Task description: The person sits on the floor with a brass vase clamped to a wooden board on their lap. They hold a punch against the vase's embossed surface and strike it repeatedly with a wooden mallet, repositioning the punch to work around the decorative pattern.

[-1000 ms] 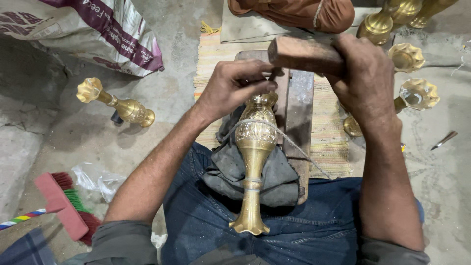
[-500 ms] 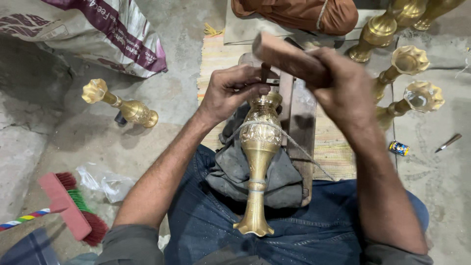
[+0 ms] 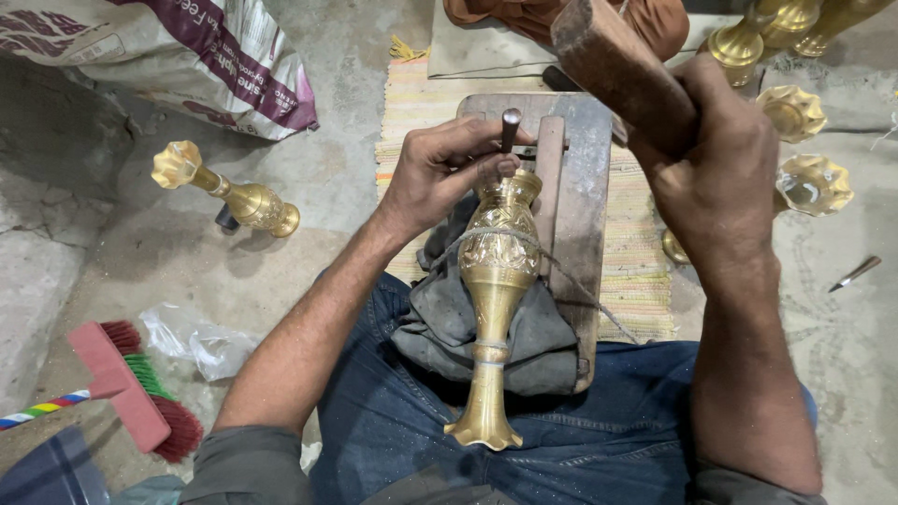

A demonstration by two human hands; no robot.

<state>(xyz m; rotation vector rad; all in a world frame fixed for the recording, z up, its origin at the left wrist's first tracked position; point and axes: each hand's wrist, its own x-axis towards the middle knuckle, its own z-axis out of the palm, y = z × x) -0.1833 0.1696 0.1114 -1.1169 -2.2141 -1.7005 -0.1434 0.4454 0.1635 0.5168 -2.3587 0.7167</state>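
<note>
A seated person's left hand [image 3: 440, 168] pinches a short steel punch [image 3: 510, 131] upright against the rounded body of an engraved brass vase [image 3: 496, 281], while the right hand [image 3: 720, 168] is wrapped tight around a wooden mallet [image 3: 617, 65] raised above and to the right of the punch. The vase lies across the lap on a dark grey cloth [image 3: 449, 318], its flared foot pointing back toward the wrist side of the left grip and its body resting against a worn wooden block [image 3: 575, 187]; a thin cord [image 3: 561, 271] crosses the chased band just below the fingers. The piece looks heavy, rigid and smooth enough to slip, its thin fluted rim the likeliest part to dent, so the narrow waist seems the soundest place to take hold. Beyond the mallet hand stand more brass vases [image 3: 795, 112], their open mouths showing nothing inside. Far left of the punch grip, another brass vase [image 3: 229, 196] lies on the concrete floor [image 3: 327, 112] below a printed sack [image 3: 187, 56], with a red brush [image 3: 131, 393] nearer the elbow
</note>
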